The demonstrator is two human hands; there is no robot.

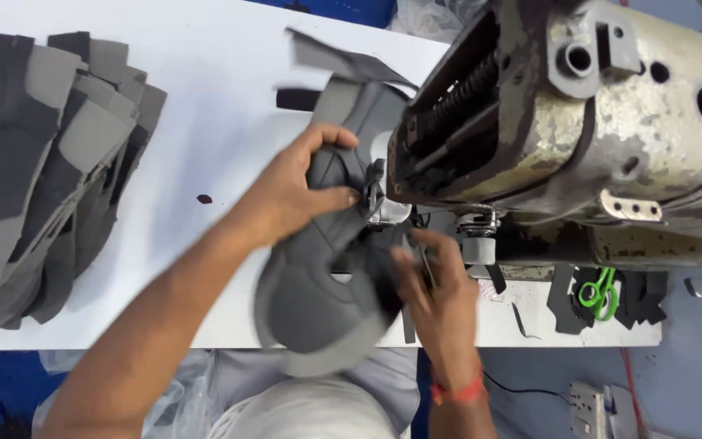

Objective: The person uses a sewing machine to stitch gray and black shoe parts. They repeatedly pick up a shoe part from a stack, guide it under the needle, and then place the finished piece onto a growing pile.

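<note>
White tabletop (221, 122) fills the scene, with blue showing at its near and far-left edges. At the centre, the fingers and thumb of the left hand (298, 191) curl closed around the far part of a grey fabric piece (318, 301), pinching it just beside the needle area (379, 199) of a worn, paint-chipped sewing machine (595, 122). The right hand (436, 284), with a red band (457, 393) at its wrist, lies on the near right edge of the same piece, fingers loosely bent and pressing on the fabric beside the machine's base; whether they grip it or only press cannot be told. The grey piece curves from the needle toward the person, its rounded near end hanging past the table's near edge. Farther back, another strip of grey fabric (343, 65) rises beside the machine head. At far left, a fanned stack of grey cut pieces (42, 171) lies on the table, well apart from both hands. Green-handled snips (599, 291) rest on dark scraps at right, below the machine.
</note>
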